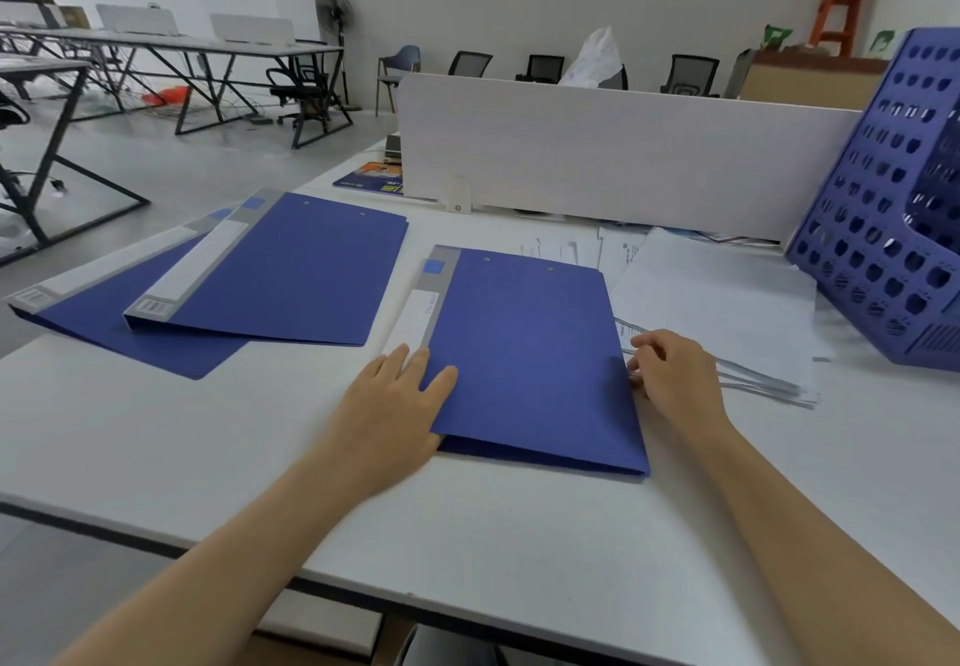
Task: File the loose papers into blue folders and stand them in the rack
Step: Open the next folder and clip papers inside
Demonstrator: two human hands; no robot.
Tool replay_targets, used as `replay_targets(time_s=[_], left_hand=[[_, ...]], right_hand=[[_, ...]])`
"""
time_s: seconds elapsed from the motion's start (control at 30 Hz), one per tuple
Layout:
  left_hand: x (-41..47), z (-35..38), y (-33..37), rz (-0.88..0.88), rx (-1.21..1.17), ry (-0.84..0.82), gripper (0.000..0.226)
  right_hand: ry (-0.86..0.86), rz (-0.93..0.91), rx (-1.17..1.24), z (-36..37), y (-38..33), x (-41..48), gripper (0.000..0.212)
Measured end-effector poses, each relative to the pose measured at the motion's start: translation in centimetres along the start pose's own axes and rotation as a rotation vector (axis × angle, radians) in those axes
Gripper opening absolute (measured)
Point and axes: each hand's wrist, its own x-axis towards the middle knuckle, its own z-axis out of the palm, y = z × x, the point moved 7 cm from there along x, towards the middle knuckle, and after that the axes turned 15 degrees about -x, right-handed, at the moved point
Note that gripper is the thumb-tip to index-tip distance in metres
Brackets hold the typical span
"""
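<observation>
Head view. Item one: centre folder [524, 353], closed and flat on the white laminate bench [234, 457], mid-frame. Its cover is matte blue and finely grained, with two small metal rivets near the far edge. The grey spine strip carries a white label and a light-blue square; the label's print is too small to read. Left grip [400, 400]: released, fingers straight, lying flat on the folder's near-left corner beside the spine. Right grip [670, 374]: fingers curled against the folder's right edge; whether they pinch the cover cannot be told. Item two: upper folder [291, 270], same make, left of centre, overlapping the lower folder [104, 322], which reaches the bench's left edge. Both spines bear grey barcode-like tabs. Item three: loose papers [727, 302], thin white sheets fanned just right of the centre folder, a few with faint printed lines. Item four: rack [883, 229], blue rigid plastic pierced with rows of holes, at the right edge of the frame, touching the papers. Behind these stands a pale partition board [623, 156].
</observation>
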Motion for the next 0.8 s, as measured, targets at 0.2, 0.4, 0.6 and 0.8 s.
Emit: replay_targets(time_s=[0.2,0.4,0.6,0.8], left_hand=[[-0.5,-2.9,-1.4,-0.083,-0.376,0.431,0.034],[-1.6,-4.8,-2.8,-0.326,-0.66,0.633,0.036],[-2.8,-5.4,-4.1,-0.487,-0.852,0.793,0.034],[-3.9,-7.5,-3.8,-0.308,-0.436,1.046,0.069]], right_hand=[[0.111,0.067,0.305,-1.1,0.1,-0.3,0.031],[-0.056,-0.35,-0.172,1.2,-3.8,-2.4,0.044],[-0.338,-0.704,-0.594,6.2,-6.2,-5.7,0.103],[-0.472,-0.688,-0.606,6.8,-6.2,-6.5,0.108]])
